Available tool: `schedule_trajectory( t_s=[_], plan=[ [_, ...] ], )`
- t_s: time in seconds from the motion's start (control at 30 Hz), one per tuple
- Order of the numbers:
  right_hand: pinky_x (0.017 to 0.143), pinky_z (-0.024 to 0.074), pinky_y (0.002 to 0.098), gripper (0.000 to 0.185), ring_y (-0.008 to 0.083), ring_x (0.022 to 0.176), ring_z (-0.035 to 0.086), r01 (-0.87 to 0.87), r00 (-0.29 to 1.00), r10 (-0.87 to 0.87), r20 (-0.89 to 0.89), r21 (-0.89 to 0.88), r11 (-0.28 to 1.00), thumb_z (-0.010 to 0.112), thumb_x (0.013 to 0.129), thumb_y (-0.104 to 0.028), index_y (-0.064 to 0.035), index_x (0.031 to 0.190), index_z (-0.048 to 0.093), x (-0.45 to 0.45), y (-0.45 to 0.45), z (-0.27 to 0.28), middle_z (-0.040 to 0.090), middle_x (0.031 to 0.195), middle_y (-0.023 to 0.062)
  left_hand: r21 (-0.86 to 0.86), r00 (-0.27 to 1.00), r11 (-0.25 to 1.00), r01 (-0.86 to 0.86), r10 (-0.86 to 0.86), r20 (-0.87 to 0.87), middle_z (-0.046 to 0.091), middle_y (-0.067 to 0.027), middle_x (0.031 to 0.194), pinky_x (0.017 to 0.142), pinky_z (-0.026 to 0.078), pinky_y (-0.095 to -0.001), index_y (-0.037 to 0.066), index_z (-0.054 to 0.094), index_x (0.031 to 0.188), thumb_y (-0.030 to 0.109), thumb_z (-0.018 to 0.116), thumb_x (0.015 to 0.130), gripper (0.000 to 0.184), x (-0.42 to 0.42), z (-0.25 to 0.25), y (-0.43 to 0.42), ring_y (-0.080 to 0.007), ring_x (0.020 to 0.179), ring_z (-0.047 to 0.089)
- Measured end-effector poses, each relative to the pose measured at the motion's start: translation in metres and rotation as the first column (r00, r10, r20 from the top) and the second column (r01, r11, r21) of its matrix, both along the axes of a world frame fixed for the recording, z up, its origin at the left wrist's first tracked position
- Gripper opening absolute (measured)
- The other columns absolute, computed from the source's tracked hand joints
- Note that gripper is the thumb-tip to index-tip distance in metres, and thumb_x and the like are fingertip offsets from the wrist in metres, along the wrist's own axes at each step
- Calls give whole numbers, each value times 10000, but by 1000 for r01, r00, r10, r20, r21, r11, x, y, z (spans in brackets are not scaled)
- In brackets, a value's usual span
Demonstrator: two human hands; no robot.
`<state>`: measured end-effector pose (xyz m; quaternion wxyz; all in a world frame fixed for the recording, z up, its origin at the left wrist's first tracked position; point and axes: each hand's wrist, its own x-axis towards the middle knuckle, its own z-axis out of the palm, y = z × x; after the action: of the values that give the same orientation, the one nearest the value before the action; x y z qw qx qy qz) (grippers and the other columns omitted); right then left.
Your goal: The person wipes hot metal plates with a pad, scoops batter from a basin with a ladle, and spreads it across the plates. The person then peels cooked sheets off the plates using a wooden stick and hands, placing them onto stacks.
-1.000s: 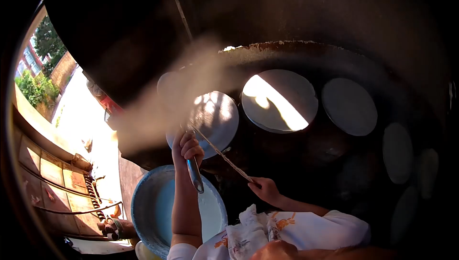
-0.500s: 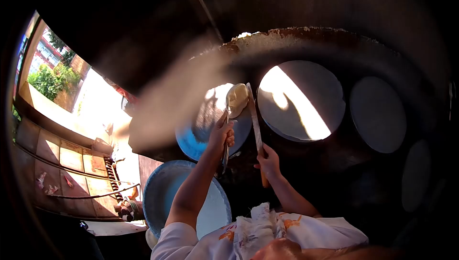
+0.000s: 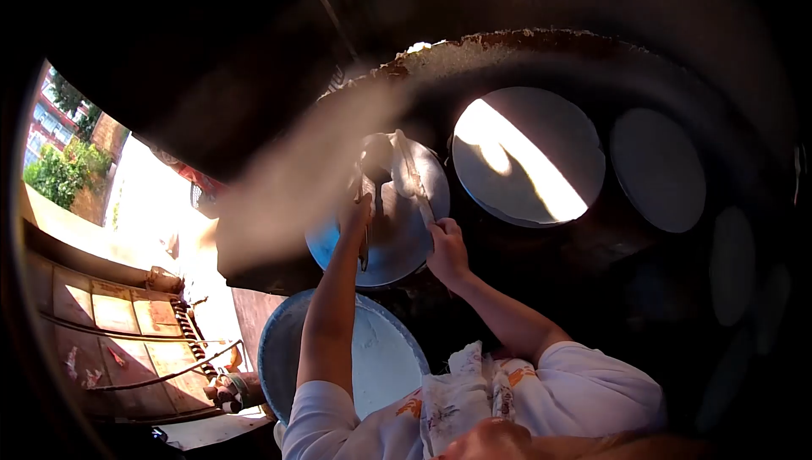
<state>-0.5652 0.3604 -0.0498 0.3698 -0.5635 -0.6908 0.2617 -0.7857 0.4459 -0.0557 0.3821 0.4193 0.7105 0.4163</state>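
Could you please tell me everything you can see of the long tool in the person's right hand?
The long tool is narrow and flat-looking, pale with whitish streaks; its material is unclear. The right hand grips its lower end, hiding part of it. It slants up and leftward over the round disc; whether they touch cannot be told.

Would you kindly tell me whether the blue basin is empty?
Not empty, it appears: pale, batter-like contents show inside the blue basin. How deep they are, I cannot tell.
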Motion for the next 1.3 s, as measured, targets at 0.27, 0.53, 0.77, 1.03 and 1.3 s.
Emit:
schedule_trajectory(
  t_s=[0.27,0.53,0.77,1.03,1.3],
  plan=[
    [827,476,365,312,303,997,538,-28,997,22,79,84,996,582,680,30,12,987,636,5,4,-9,556,1026,119,72,881,997,-42,71,-468,557,-45,581,396,370,-280,194,453,1375,120,560,848,542,-55,-33,-19,-106,397,449],
    [809,484,355,336,299,930,568,-37,997,28,74,119,992,600,635,30,-34,958,669,18,34,-5,611,966,88,-103,934,978,-179,202,294,390,2,518,327,289,-274,237,404,1383,126,529,911,500,-57,32,-84,-105,354,359],
    [819,475,356,330,297,886,575,-185,981,172,90,172,967,607,617,26,-25,935,678,9,37,9,620,959,86,-113,188,969,-218,155,970,277,67,549,367,240,-210,288,548,1149,217,424,994,211,-53,41,-131,-36,398,269],
    [807,475,386,326,305,934,568,-280,948,254,191,123,952,606,625,-12,-48,945,660,-24,88,-12,607,1015,73,81,-506,955,-287,-223,833,315,40,504,400,317,-238,124,375,657,295,398,995,380,-2,78,-166,-68,369,322],
    [810,480,363,315,288,934,547,-675,735,663,141,63,735,564,655,-9,-116,924,689,12,115,21,627,1014,44,15,-326,862,-506,-207,922,293,37,549,355,274,-216,101,519,813,267,391,1004,283,46,94,-152,-58,399,311]
  ],
)
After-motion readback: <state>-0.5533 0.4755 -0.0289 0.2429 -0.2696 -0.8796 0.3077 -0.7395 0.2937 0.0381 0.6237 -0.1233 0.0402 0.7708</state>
